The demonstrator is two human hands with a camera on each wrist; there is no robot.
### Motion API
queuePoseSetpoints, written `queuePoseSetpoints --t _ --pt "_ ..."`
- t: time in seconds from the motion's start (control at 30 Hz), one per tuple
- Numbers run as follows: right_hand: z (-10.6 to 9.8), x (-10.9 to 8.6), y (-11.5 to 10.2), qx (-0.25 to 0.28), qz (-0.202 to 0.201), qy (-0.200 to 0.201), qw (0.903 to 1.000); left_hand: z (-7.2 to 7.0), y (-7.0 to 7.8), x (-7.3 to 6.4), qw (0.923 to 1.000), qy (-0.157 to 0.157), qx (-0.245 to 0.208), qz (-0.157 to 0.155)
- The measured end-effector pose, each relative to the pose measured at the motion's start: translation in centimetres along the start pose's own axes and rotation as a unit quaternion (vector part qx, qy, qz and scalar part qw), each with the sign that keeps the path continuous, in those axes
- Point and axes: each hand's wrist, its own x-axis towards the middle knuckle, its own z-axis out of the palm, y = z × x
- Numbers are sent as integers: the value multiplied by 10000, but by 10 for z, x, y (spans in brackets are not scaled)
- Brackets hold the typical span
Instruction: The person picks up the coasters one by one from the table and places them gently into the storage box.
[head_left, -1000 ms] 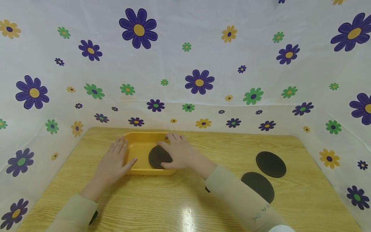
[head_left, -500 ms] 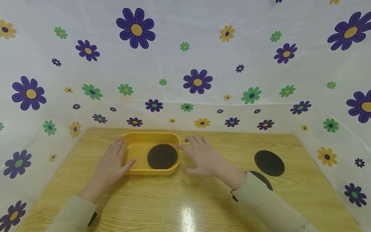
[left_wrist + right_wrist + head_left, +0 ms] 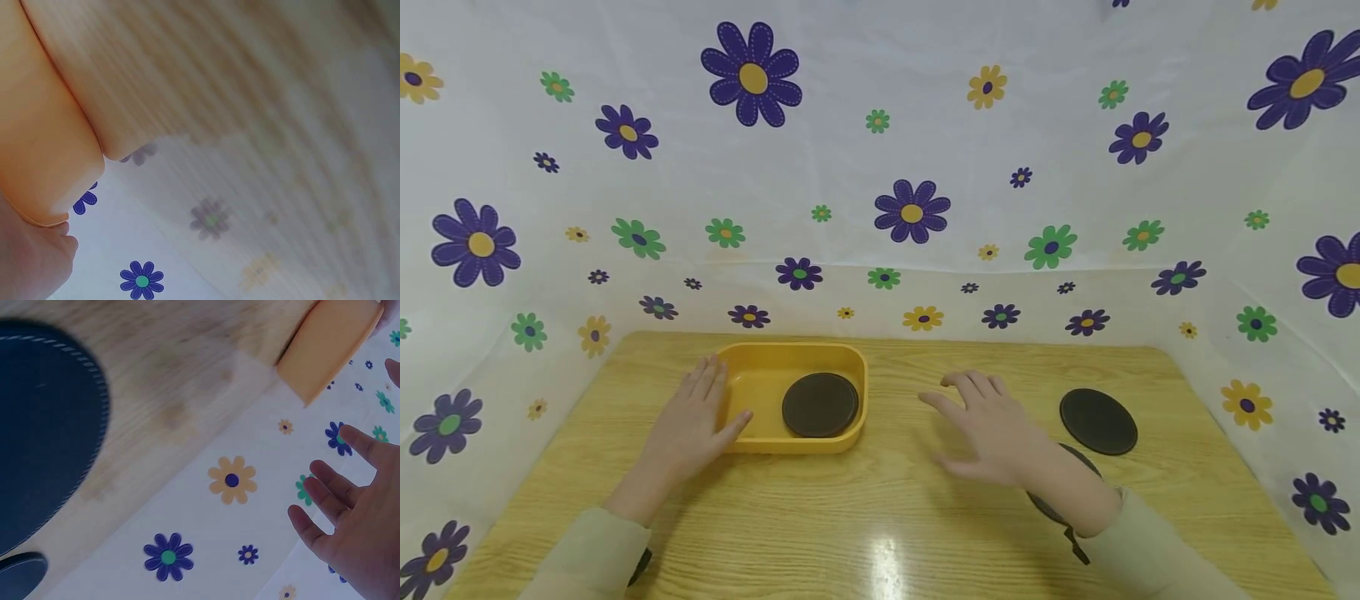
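Observation:
A yellow plastic tray (image 3: 790,445) stands at the back left of the table, with one round black coaster (image 3: 820,405) lying flat in its right half. My left hand (image 3: 688,417) rests along the tray's left end, fingers straight and thumb reaching over the front rim. To the right of the tray my right hand (image 3: 996,429) is above the table, fingers spread and holding nothing. Beneath that wrist lies a second coaster (image 3: 1051,502), partly hidden by the arm. A third coaster (image 3: 1098,422) lies farther back and right. The right wrist view shows stitching around one coaster's (image 3: 50,431) edge.
The wooden table (image 3: 820,517) has a glossy reflection near its front. A white cloth (image 3: 820,150) printed with purple, green and yellow flowers rises behind the table and along both sides.
My right hand has let go of the coaster in the tray and moved right, out over the table toward the other coasters. The left hand has stayed at the tray's end.

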Motion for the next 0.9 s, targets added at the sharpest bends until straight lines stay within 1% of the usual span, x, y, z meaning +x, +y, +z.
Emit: queuePoseSetpoints --t 0.27,0.4,0.6,0.9 --pt "0 -30 15 -157 227 23 9996 -1 0 -1 10000 86 -16 1" --pt "3 -47 22 -232 414 17 9989 0 0 -1 10000 32 -17 2" --pt "9 -73 30 -171 740 -13 9971 -1 1 -1 10000 -2 -23 -9" --pt "20 -103 42 -141 1076 -297 9937 2 -1 -1 10000 -35 -9 -33"
